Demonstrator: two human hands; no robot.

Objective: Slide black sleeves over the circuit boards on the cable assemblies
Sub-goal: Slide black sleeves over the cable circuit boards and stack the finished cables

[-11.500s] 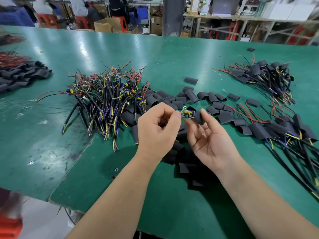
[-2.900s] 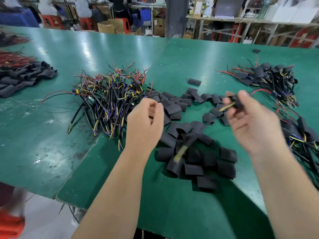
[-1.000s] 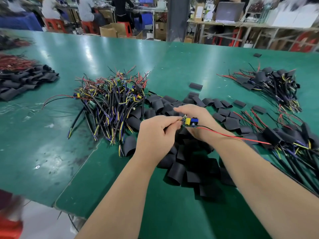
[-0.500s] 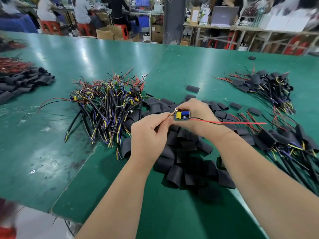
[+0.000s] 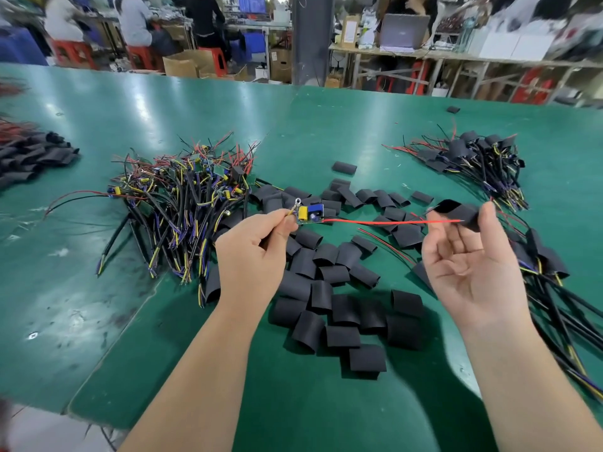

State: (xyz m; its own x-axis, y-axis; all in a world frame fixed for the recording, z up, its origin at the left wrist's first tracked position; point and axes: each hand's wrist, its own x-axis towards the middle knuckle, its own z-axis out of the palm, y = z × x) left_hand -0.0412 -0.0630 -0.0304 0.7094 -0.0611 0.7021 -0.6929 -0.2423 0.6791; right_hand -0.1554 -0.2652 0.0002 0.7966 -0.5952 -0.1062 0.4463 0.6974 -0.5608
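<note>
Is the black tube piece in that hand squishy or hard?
Probably squishy: the short black sleeve pinched by the right hand looks flattened, like the loose black sleeves piled on the green table. Likely very light: a loose pinch holds it.

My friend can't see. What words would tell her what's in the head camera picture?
Over a green table, the left hand pinches a small circuit board while the right hand holds a black sleeve at the tip of the board's red wire. Loose black sleeves lie below the hands, with a tangle of cables to the left.
</note>
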